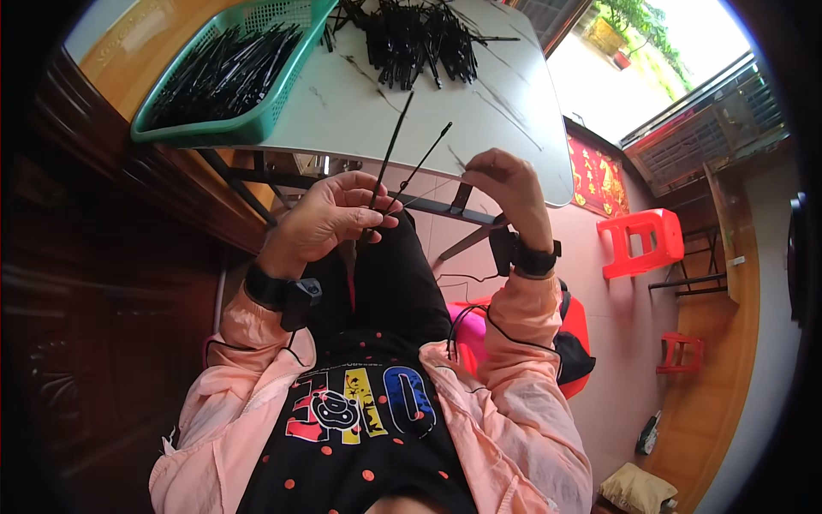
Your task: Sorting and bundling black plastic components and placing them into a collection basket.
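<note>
Above my lap, near the table's front edge, my left hand pinches two thin black rods between thumb and fingers. The longer rod slants up past the table edge. A shorter rod with a small knob at its tip leans to the right and has a small bump partway down. From beside the rods a fine thread runs to my right hand, whose thumb and fingers are pinched together at its far end. The fingertips partly hide that end.
A green plastic basket full of black rods stands at the left of the white marbled table. A loose pile of black rods lies at the back. Red stools stand on the floor at the right, with a tan bag lower down.
</note>
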A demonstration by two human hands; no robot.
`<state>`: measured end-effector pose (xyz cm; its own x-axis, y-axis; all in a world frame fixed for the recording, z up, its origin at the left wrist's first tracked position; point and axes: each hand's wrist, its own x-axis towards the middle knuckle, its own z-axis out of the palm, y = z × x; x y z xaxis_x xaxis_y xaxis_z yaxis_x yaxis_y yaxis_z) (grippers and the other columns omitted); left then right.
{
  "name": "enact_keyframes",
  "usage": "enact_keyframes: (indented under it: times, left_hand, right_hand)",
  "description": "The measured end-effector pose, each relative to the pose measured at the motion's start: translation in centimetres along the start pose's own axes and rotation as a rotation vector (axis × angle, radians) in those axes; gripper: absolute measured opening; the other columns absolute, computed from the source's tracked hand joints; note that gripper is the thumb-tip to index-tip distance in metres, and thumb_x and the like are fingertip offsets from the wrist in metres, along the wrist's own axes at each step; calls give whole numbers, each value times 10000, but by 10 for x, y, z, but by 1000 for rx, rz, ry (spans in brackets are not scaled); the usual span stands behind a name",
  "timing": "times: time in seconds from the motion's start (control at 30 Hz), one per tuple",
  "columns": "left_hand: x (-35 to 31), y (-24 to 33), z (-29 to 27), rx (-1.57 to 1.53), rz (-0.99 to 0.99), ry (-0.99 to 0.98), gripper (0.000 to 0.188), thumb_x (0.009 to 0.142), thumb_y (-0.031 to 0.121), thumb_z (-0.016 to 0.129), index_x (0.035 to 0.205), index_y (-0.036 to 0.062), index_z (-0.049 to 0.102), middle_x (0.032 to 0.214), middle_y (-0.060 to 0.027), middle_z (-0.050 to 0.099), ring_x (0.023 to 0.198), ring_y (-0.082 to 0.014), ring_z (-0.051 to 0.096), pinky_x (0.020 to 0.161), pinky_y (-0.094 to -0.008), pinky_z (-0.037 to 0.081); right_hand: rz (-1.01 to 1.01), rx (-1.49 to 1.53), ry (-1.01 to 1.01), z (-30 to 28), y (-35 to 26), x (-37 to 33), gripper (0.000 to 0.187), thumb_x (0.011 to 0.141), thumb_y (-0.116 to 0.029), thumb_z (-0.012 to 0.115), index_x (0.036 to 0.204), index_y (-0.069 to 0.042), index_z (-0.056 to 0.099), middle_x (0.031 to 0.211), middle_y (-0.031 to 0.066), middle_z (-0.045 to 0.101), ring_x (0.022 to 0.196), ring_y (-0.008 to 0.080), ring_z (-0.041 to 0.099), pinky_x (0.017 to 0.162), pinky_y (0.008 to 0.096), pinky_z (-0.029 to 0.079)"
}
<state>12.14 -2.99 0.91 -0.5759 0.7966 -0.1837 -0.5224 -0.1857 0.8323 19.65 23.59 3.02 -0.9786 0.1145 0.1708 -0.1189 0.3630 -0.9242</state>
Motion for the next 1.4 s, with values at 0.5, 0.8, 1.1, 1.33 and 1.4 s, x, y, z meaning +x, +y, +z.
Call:
enact_keyframes:
  times: [0.5,0.8,1.1,1.33,1.4]
  left_hand:
    - [-6,0,5,250,-125,-86,271,768,-24,629,1016,43,543,1005,-143,636,838,-212,656,648,-268,526]
    - [-9,-2,3,231,-156,-87,280,762,-28,627,1020,35,538,986,-154,641,835,-214,656,658,-277,530]
    - [-8,-3,5,278,-196,-105,317,769,-11,622,1071,26,532,952,-156,650,807,-200,656,659,-270,528]
    - [-7,-9,1,273,-183,-92,303,782,5,614,1073,26,536,937,-148,655,781,-186,656,664,-259,522]
    - [-9,-11,1,280,-186,-93,299,782,6,614,1070,27,537,933,-144,656,774,-185,656,665,-255,520]
  right_hand:
    - [101,430,-98,15,17,5,163,806,-6,627,961,-4,579,813,42,615,742,98,588,664,213,481]
    - [172,874,-89,31,38,8,82,870,-37,565,951,-19,570,843,81,618,732,102,583,653,207,481]
    - [152,825,-130,26,33,9,126,919,-132,517,953,-25,574,905,140,640,703,114,593,678,219,498]
    - [181,797,-112,23,36,6,167,926,-167,509,979,-26,582,924,133,643,763,137,625,710,232,506]
    - [183,795,-126,23,37,4,173,926,-172,509,983,-26,583,924,129,644,780,141,630,714,234,506]
